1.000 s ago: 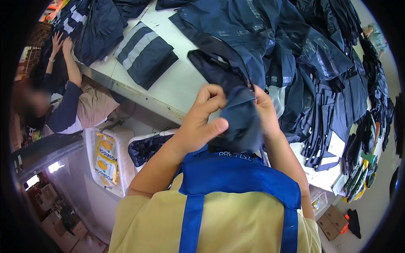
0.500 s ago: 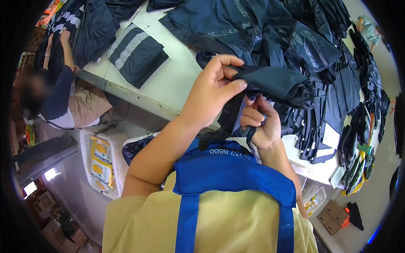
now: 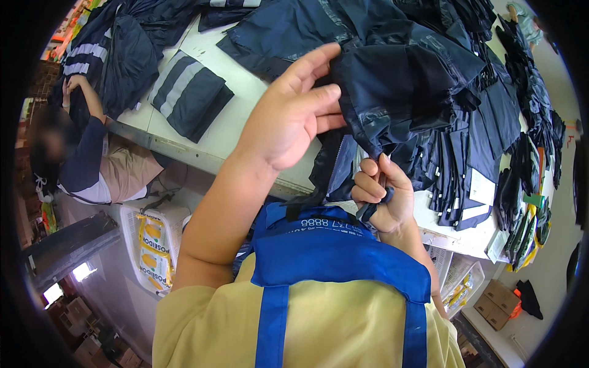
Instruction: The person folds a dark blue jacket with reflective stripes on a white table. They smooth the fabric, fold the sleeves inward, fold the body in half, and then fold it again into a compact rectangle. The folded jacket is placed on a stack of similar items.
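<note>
A dark navy garment piece [image 3: 405, 80], of thin shiny cloth, hangs spread in front of me over the worktable. My left hand [image 3: 288, 110] is at its left edge, fingers stretched and apart, with some fingertips against or behind the cloth. Lower down, my right hand [image 3: 386, 193] pinches the bottom corner of the garment piece between thumb and forefinger. A small dark tool [image 3: 368, 211] with a rounded handle sits in the curled fingers of that hand; its kind is mostly hidden. Below the cloth, a dark strip with a zipper [image 3: 334, 162] hangs at the table's front edge.
A folded dark garment with grey stripes [image 3: 190, 95] lies on the white table [image 3: 245, 92]. More dark garments [image 3: 485, 132] are heaped at the back and right. A co-worker [image 3: 86, 147] handles striped cloth at the left. A white basket [image 3: 132, 245] holds yellow packages.
The bunched garment piece has been spread out and hangs wider. My left hand has moved up and left, its fingers opening from a pinch. My right hand has moved slightly down.
</note>
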Action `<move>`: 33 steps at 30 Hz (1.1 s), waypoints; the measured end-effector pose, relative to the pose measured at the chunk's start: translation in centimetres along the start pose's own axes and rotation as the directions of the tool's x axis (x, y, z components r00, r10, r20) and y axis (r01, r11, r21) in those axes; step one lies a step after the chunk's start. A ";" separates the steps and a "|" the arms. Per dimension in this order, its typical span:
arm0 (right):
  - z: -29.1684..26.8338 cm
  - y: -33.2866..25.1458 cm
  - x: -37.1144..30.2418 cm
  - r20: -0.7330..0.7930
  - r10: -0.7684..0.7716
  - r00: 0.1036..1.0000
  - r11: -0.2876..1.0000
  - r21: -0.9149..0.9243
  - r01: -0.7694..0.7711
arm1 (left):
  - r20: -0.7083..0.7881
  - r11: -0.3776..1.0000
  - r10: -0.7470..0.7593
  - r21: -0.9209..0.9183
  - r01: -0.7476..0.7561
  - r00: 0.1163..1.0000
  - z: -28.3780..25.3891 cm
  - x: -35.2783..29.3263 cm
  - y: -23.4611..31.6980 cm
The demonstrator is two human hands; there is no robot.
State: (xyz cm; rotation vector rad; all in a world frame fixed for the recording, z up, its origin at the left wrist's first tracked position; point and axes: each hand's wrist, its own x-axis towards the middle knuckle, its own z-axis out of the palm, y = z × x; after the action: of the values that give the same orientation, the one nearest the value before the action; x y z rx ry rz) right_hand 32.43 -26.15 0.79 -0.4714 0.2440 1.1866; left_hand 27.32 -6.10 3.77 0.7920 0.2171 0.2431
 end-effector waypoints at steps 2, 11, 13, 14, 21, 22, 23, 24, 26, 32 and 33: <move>0.2 -0.1 0.1 -0.037 -0.011 0.999 0.999 0.047 0.013 | -0.043 0.994 0.110 -0.018 -0.111 0.993 1.4 -1.1 -1.0; -0.7 -1.4 -0.5 0.035 -0.050 0.998 0.997 -0.056 0.052 | -0.308 0.976 -0.016 -0.213 -0.053 0.951 1.5 -3.8 -5.1; -0.6 -1.7 -0.7 -0.005 -0.051 0.999 0.993 -0.104 0.050 | -0.170 0.970 -0.168 -0.202 0.132 0.971 1.8 -3.7 -4.9; -0.4 -1.6 -0.8 -0.060 -0.078 0.995 0.985 -0.156 0.068 | -0.152 0.973 -0.161 -0.188 0.131 0.975 1.5 -3.5 -4.8; -2.4 1.3 -4.9 -0.163 -0.598 0.785 0.597 -0.744 0.300 | -0.011 0.980 -0.144 -0.143 0.141 0.990 2.8 -3.7 -3.9; -2.1 1.1 -5.3 0.075 -0.719 0.691 0.337 -0.832 0.441 | -0.020 0.981 -0.152 -0.126 0.148 0.988 3.0 -3.8 -4.0; -1.4 0.1 -5.2 0.279 -0.742 0.609 0.054 -0.881 0.470 | -0.029 0.982 -0.160 -0.108 0.156 0.987 3.3 -3.8 -4.1; -0.3 -1.1 -4.6 0.483 -0.698 0.528 -0.230 -0.850 0.474 | -0.043 0.984 -0.161 -0.086 0.157 0.986 3.5 -4.0 -4.1; 3.2 -2.0 -3.6 0.553 -0.650 0.522 -0.417 -0.833 0.363 | -0.058 0.982 -0.179 -0.064 0.175 0.982 4.7 -4.0 -3.8; 3.2 -1.8 -1.2 0.634 -0.608 0.478 -0.446 -0.771 0.455 | -0.016 0.991 -0.113 0.066 0.114 0.993 4.6 -4.4 -4.3; 3.2 -1.8 -1.1 0.658 -0.608 0.444 -0.468 -0.749 0.469 | -0.028 0.991 -0.111 0.070 0.113 0.993 4.8 -4.5 -4.2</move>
State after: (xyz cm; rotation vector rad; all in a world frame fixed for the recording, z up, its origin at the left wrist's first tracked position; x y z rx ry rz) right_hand 33.51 -26.04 4.49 -1.7557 -0.9256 -0.1633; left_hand 24.99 -13.47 4.43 0.8455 0.2934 0.1398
